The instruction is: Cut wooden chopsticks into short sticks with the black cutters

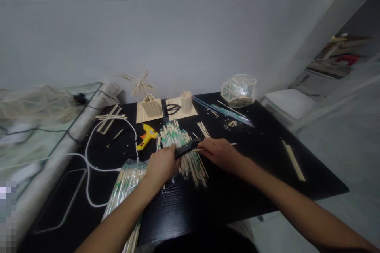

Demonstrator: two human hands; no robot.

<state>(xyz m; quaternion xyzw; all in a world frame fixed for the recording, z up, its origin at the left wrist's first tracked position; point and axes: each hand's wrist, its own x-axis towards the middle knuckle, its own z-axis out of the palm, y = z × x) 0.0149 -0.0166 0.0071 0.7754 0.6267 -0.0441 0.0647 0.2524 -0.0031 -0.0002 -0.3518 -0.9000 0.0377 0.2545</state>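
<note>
My left hand [164, 163] is closed around one end of a long black tool [187, 148]; blur hides whether it is a cutter or pliers. The tool's far end reaches my right hand [221, 153]. Fingers of that hand are closed on a thin wooden stick [199, 150], whose tip points left beside the tool. Under both hands lies a heap of wooden chopsticks [190, 166], many in clear wrappers with green print. A bundle of wrapped chopsticks [126, 180] rests by my left forearm.
A yellow glue gun [147, 137] lies left of the heap, near a looping white cable [88, 162]. Behind stand a triangular stick box [151, 106] and a stick cylinder [187, 102] on wooden boards. A faceted stick frame [239, 90] sits back right; loose sticks [293, 162] lie right.
</note>
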